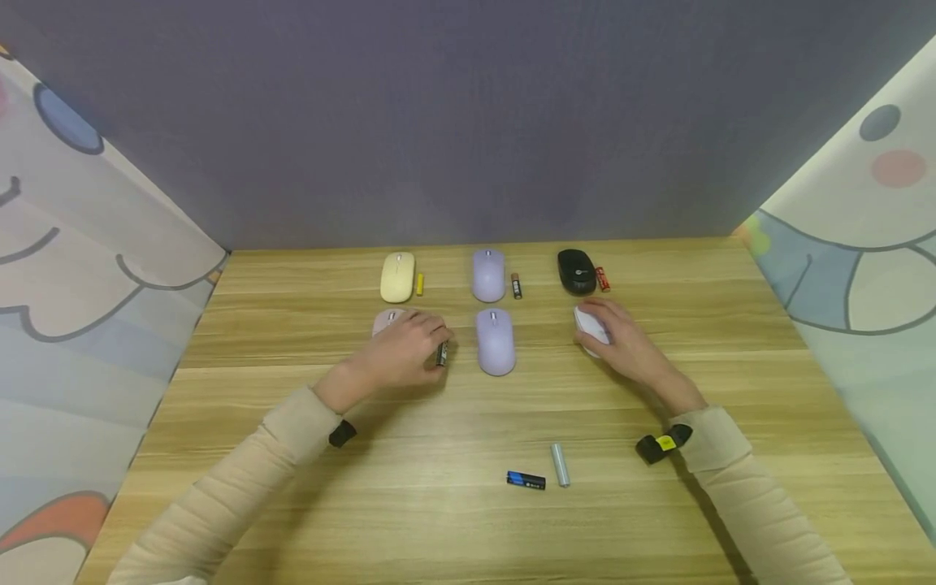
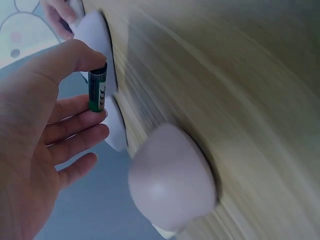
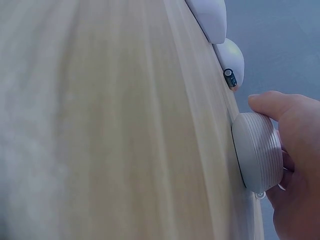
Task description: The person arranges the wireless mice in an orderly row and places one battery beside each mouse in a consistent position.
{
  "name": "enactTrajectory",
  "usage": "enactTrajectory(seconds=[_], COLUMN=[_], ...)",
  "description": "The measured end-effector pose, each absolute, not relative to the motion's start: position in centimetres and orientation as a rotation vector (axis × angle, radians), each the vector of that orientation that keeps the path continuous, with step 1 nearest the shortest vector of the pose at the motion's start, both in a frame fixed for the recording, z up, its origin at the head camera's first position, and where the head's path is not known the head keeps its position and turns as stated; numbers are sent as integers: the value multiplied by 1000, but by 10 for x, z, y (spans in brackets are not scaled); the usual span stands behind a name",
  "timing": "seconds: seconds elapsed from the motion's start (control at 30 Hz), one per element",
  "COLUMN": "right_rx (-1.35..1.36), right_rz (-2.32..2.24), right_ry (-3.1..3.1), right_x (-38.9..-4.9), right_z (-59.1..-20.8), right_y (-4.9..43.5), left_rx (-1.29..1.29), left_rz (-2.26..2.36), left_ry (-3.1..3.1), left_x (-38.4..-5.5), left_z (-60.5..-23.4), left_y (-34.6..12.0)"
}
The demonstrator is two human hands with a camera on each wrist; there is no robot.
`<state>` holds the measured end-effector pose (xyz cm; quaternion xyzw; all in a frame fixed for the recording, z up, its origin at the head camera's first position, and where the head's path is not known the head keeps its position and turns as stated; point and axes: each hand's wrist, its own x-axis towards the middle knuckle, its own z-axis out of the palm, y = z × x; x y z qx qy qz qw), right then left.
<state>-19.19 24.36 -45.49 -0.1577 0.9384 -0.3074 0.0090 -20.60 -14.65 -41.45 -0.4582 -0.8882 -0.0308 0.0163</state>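
My left hand pinches a dark green battery between thumb and fingertips, just right of a pale pink mouse. In the head view the hand partly covers that mouse. My right hand grips a white mouse by its sides on the table; ridges line the mouse's side in the right wrist view. Between the hands lies a purple mouse. Nearer the front, a blue-and-black battery and a silver-grey battery lie on the wood.
Along the back of the wooden table stand a yellow mouse beside a yellow battery, another purple mouse beside a black-and-copper battery, and a black mouse beside a red battery. A grey panel rises behind.
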Motion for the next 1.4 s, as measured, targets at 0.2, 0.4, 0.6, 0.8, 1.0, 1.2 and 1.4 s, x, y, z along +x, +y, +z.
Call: enactTrajectory(seconds=[0.2, 0.4, 0.6, 0.8, 1.0, 1.2, 1.4], right_rx=[-501, -502, -505, -488, -488, -484, -479], right_rz=[-957, -950, -962, -945, -951, -945, -954], right_ry=[2935, 2933, 2934, 2934, 2932, 2934, 2928], right_x=[-191, -191, -191, -191, -191, -191, -191], right_z=[-454, -453, -453, -455, -456, -455, -454], right_y=[242, 243, 243, 243, 243, 242, 242], left_rx=[-1353, -1309, -1297, -1300, -1291, -1284, -1281], left_rz=[-80, -87, -105, -75, -51, -49, -37], left_ry=[-2800, -2830, -2848, -2838, -2844, -2841, -2849], left_x=[-211, -214, -217, -219, -222, -224, -224], left_z=[-419, -423, -426, -428, -432, -431, -431], left_y=[-160, -169, -175, -178, -180, -181, -181])
